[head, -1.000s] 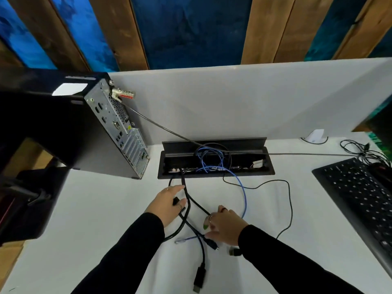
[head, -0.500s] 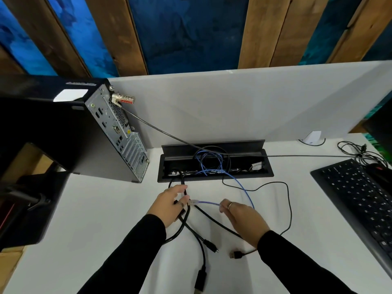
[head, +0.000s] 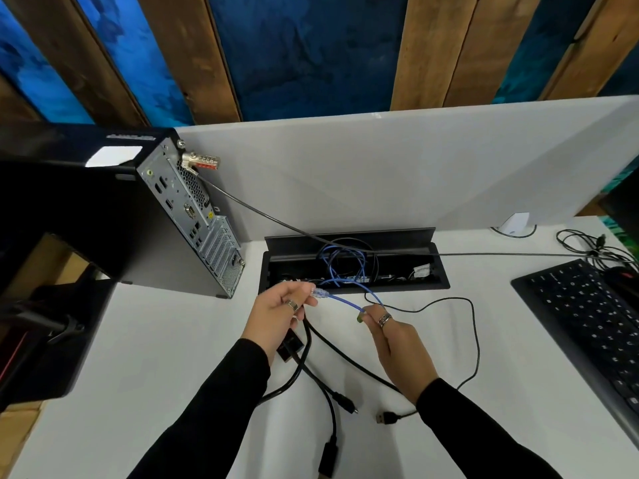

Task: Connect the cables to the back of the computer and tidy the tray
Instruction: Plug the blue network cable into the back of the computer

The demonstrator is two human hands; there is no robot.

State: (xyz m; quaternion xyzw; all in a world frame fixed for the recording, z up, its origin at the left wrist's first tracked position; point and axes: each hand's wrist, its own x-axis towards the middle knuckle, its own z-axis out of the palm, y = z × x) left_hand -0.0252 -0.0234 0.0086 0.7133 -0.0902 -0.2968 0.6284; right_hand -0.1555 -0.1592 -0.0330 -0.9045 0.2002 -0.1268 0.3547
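A black computer tower [head: 114, 216] stands at the left with its silver rear port panel [head: 193, 219] turned toward me. The open black cable tray [head: 352, 267] is sunk into the white desk and holds blue and black cables. My left hand [head: 276, 312] pinches the clear plug end of a blue network cable [head: 340, 300]. My right hand [head: 394, 340] pinches the same cable a short way along. Black cables [head: 325, 385] trail under my left hand, and I cannot tell whether it holds them. Their plugs lie loose near the desk's front edge. A USB plug [head: 385, 417] lies by my right wrist.
A grey security cable [head: 262, 216] runs from a combination lock [head: 202, 162] on the tower across the tray to the right. A black keyboard [head: 584, 316] sits at the right, with tangled thin cables behind it. A white partition [head: 380, 167] backs the desk. A monitor arm [head: 41, 323] is at the left.
My right hand lifted the blue cable's plug off the desk and passed it to my left hand. Both hands now hold the cable above the desk, nearer the tray.
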